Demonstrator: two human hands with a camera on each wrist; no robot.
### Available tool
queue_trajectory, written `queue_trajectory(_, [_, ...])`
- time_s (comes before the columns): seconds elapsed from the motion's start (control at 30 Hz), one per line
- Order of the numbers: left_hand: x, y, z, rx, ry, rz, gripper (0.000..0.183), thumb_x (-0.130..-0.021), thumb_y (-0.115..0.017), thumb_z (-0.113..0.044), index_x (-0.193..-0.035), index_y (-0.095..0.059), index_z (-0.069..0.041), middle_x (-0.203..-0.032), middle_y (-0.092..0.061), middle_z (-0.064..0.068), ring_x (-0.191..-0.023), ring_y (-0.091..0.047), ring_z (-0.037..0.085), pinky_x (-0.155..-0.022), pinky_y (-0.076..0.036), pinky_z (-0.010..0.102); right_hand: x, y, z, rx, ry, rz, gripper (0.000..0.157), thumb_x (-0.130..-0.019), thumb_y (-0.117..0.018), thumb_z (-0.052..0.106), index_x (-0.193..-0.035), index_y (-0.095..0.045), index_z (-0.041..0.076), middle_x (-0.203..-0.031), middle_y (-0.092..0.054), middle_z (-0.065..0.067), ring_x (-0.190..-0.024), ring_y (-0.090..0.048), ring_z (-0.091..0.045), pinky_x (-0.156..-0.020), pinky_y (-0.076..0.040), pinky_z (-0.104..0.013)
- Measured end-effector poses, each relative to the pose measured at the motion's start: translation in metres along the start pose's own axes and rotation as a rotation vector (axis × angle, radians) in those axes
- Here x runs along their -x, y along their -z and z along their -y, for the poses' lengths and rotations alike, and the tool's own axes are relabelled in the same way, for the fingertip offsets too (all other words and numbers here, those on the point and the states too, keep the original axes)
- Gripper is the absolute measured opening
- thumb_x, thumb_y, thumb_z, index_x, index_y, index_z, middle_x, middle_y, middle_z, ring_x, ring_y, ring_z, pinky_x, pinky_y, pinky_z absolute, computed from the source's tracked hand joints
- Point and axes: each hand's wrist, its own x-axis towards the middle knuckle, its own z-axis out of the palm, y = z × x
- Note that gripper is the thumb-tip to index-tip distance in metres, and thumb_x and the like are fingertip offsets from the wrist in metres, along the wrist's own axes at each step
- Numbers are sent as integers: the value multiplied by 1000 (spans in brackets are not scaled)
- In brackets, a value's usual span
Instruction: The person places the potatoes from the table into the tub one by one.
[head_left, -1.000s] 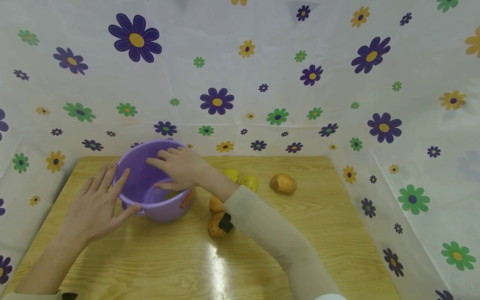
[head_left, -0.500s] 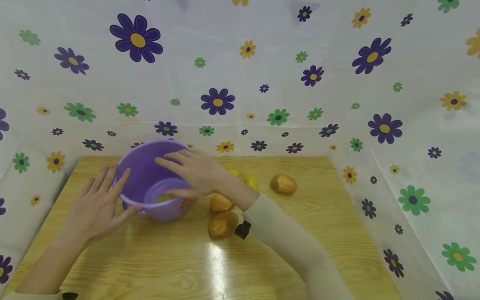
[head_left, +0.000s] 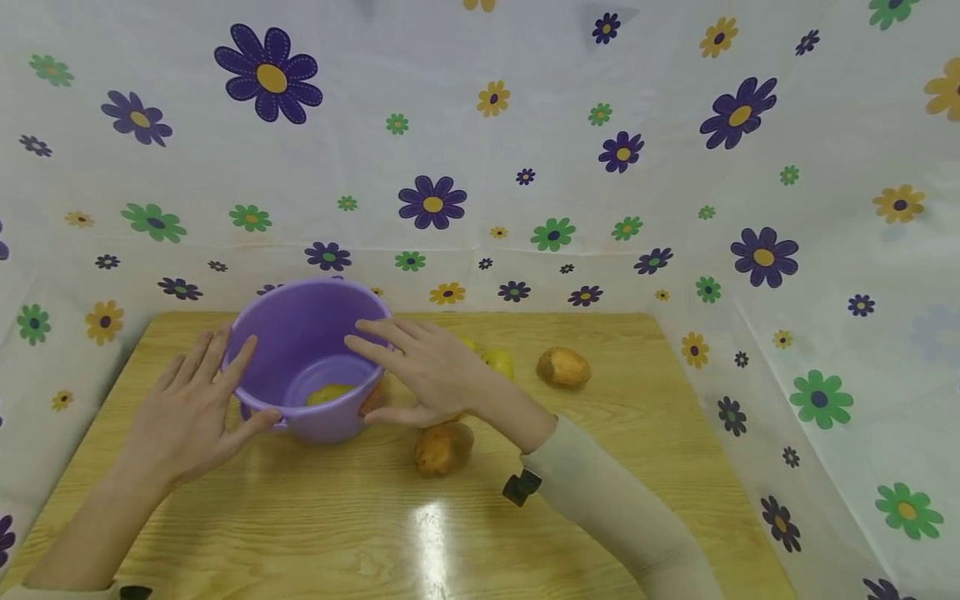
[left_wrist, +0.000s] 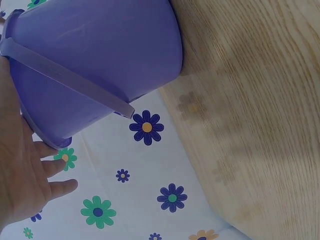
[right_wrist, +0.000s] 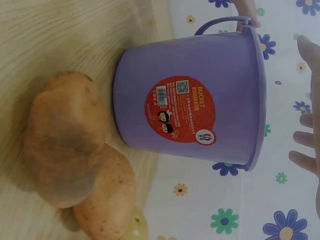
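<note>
A purple bucket (head_left: 333,429) stands on the table at the left, with a yellow rounded piece (head_left: 327,393) on its floor whose kind I cannot tell. My left hand (head_left: 183,408) rests against the rim's left side, fingers straight and thumb spread. Over the bucket's right side, my right hand (head_left: 431,371) has its fingers spread, with nothing held; in the right wrist view it shows apart from the rim. Below that hand lies a potato (head_left: 443,450). The right wrist view shows this potato (right_wrist: 65,140) against a second potato (right_wrist: 107,192).
Yellow-green fruit (head_left: 498,362) is partly hidden behind my right hand. Another potato (head_left: 563,367) lies farther right on the wooden table (head_left: 600,467). A flowered white sheet (head_left: 480,150) walls the back and sides. The bucket's handle (left_wrist: 70,77) hangs at its side.
My right hand has drawn out of the bucket to the right, toward me, its fingers staying spread. More of the yellow piece inside shows. The left hand has stayed at the rim.
</note>
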Motion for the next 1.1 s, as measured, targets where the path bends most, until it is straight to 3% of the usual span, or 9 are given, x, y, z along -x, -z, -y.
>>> queue_trajectory(0.17, [1, 1, 1, -3, 0, 14, 102, -96, -60, -69, -170, -19, -11, -175, -14, 29, -163, -15, 49, -133, -16, 67, 20, -3, 2, -14, -4, -44, 97, -87, -73, 66, -158, -45, 7, -159, -53, -15, -141, -58, -29, -118, -52, -39])
queue_trajectory(0.37, [1, 1, 1, -8, 3, 27, 102, -96, -59, -69, -170, -17, -12, -175, -12, 28, -163, -15, 49, -132, -17, 68, 46, -5, 5, -19, -11, -75, 99, -85, -76, 64, -158, -44, 5, -158, -53, -19, -139, -60, -32, -114, -56, -43])
queue_trajectory(0.7, [1, 0, 0, 1, 7, 26, 102, -97, -59, -69, -170, -17, -12, -176, -11, 27, -164, -14, 48, -135, -12, 65, 84, -9, 18, 42, -38, 10, 102, -84, -73, 72, -158, -45, 9, -160, -54, -14, -139, -60, -28, -109, -58, -39])
queue_trajectory(0.9, [0, 1, 0, -3, 4, 15, 102, -97, -59, -69, -170, -17, -12, -175, -14, 28, -164, -15, 48, -135, -11, 63, 102, -24, 24, 103, -22, 57, 95, -88, -64, 75, -157, -48, 12, -157, -58, -11, -140, -60, -27, -113, -56, -39])
queue_trajectory(1.1, [0, 1, -1, 4, 1, 8, 101, -97, -60, -68, -170, -19, -11, -175, -16, 29, -164, -15, 48, -135, -13, 64, 117, -45, 30, 131, -4, 63, 92, -90, -60, 77, -156, -51, 14, -152, -62, -11, -136, -62, -25, -106, -59, -36])
